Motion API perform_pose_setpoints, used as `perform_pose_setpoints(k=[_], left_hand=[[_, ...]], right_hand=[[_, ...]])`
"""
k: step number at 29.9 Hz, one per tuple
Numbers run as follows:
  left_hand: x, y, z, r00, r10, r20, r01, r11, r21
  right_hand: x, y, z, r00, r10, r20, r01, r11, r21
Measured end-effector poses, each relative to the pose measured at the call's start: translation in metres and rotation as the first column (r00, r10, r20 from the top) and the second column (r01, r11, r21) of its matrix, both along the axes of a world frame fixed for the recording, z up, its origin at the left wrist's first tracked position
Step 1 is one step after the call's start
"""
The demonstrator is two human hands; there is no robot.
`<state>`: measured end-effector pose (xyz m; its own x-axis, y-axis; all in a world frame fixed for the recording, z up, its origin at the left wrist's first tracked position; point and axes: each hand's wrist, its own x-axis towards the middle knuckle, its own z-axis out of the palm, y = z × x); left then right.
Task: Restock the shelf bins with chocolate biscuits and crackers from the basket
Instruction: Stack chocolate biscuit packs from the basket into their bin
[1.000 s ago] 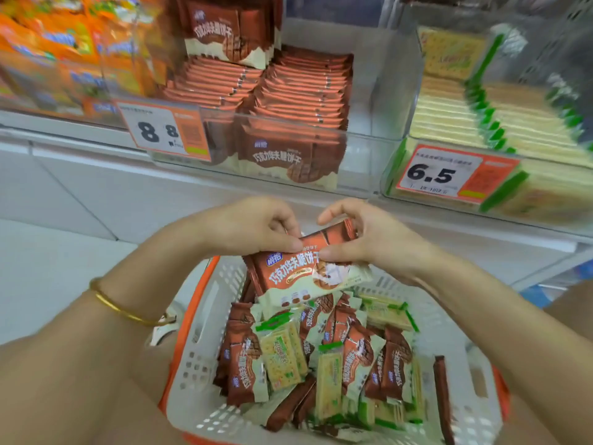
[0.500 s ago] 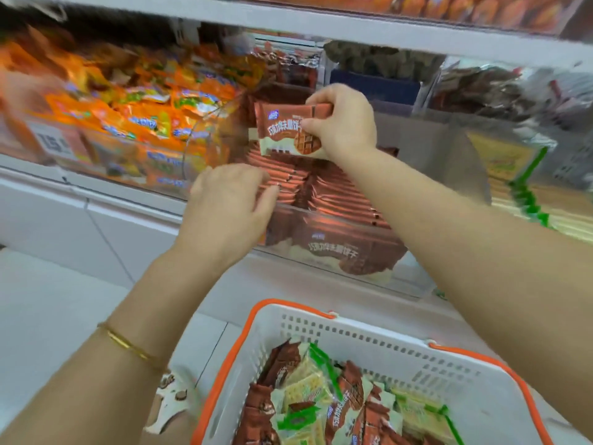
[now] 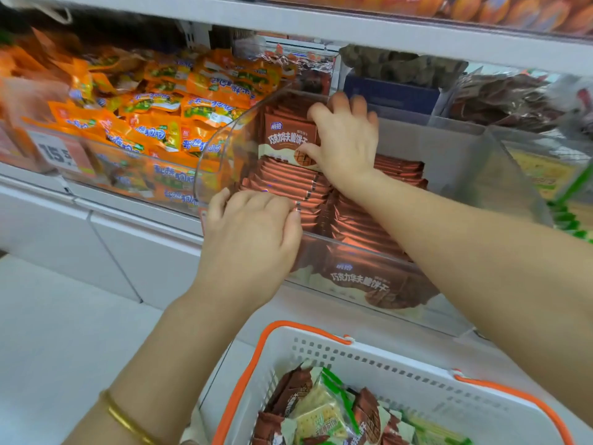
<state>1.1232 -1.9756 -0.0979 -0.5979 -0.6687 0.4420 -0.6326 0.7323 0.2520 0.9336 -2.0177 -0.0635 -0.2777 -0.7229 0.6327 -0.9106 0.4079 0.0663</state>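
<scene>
A clear plastic shelf bin (image 3: 500, 175) holds two rows of brown chocolate biscuit packs (image 3: 356, 220). My right hand (image 3: 345, 139) reaches into the bin and grips one brown chocolate biscuit pack (image 3: 285, 139), held upright at the back of the left row. My left hand (image 3: 253, 232) rests on the bin's front left rim, fingers curled over the front packs of that row. Below, a white basket with an orange rim (image 3: 417, 380) holds mixed brown biscuit packs and green-edged cracker packs (image 3: 321, 415).
Orange snack bags (image 3: 154, 123) fill the bin to the left, behind a price tag (image 3: 54, 152). A cracker bin with green-striped packs (image 3: 564, 200) sits at the right. A white shelf board (image 3: 321, 27) runs overhead. White floor lies at the lower left.
Both hands lifted a chocolate pack out of the basket up to the shelf. My right hand has since lowered it into the bin's left row, and my left hand moved onto the front rim.
</scene>
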Motion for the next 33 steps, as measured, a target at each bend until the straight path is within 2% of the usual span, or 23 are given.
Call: perform_pose_setpoints(k=[4, 6, 9, 11, 13, 15, 17, 18, 20, 22, 23, 24, 27, 28, 31, 33], left_hand=[[0.002, 0.002, 0.001, 0.999, -0.017, -0.043, 0.018, 1.000, 0.014], [0.004, 0.004, 0.003, 0.996, -0.035, -0.085, 0.036, 0.999, 0.009], [0.011, 0.020, 0.011, 0.973, -0.137, -0.184, 0.112, 0.984, -0.138], [0.015, 0.040, 0.017, 0.953, -0.223, -0.206, 0.169, 0.953, -0.251], [0.015, 0.060, 0.015, 0.925, -0.343, -0.166, 0.283, 0.910, -0.302], [0.009, 0.080, 0.000, 0.893, -0.440, -0.091, 0.403, 0.874, -0.271], [0.002, 0.105, -0.024, 0.866, -0.500, 0.011, 0.494, 0.851, -0.181], [-0.002, 0.120, -0.038, 0.846, -0.529, 0.071, 0.534, 0.837, -0.121], [-0.010, 0.149, -0.067, 0.772, -0.603, 0.198, 0.614, 0.790, 0.012], [-0.018, 0.172, -0.093, 0.670, -0.671, 0.316, 0.674, 0.729, 0.118], [-0.022, 0.181, -0.103, 0.627, -0.690, 0.361, 0.690, 0.707, 0.155], [-0.024, 0.187, -0.112, 0.595, -0.703, 0.390, 0.697, 0.693, 0.185], [-0.026, 0.192, -0.125, 0.560, -0.722, 0.407, 0.703, 0.674, 0.228], [-0.025, 0.191, -0.127, 0.560, -0.725, 0.400, 0.705, 0.671, 0.230], [-0.022, 0.188, -0.129, 0.561, -0.740, 0.370, 0.705, 0.662, 0.255], [-0.020, 0.187, -0.131, 0.557, -0.743, 0.371, 0.701, 0.660, 0.268]], right_hand=[[0.002, 0.009, 0.008, 1.000, -0.025, 0.018, 0.024, 0.999, 0.040], [0.009, 0.019, 0.020, 0.985, 0.021, 0.174, -0.027, 0.999, 0.031], [0.028, 0.072, 0.040, 0.844, 0.234, 0.483, -0.229, 0.971, -0.070], [0.047, 0.138, 0.043, 0.757, 0.352, 0.551, -0.338, 0.932, -0.130], [0.060, 0.206, 0.029, 0.657, 0.398, 0.640, -0.410, 0.901, -0.140], [0.057, 0.257, -0.005, 0.567, 0.275, 0.776, -0.403, 0.915, -0.029], [0.041, 0.290, -0.058, 0.526, -0.005, 0.850, -0.386, 0.890, 0.244], [0.031, 0.303, -0.088, 0.538, -0.157, 0.828, -0.392, 0.824, 0.410], [0.012, 0.327, -0.154, 0.612, -0.388, 0.689, -0.420, 0.578, 0.699], [0.004, 0.353, -0.216, 0.683, -0.505, 0.527, -0.422, 0.317, 0.850], [0.003, 0.366, -0.242, 0.695, -0.536, 0.478, -0.402, 0.261, 0.878], [0.003, 0.379, -0.264, 0.691, -0.561, 0.457, -0.374, 0.264, 0.889], [0.003, 0.409, -0.304, 0.617, -0.609, 0.498, -0.233, 0.464, 0.855], [0.002, 0.415, -0.310, 0.596, -0.624, 0.505, -0.196, 0.497, 0.845], [-0.004, 0.420, -0.324, 0.548, -0.683, 0.483, -0.177, 0.469, 0.865], [-0.003, 0.417, -0.332, 0.566, -0.685, 0.459, -0.187, 0.436, 0.880]])
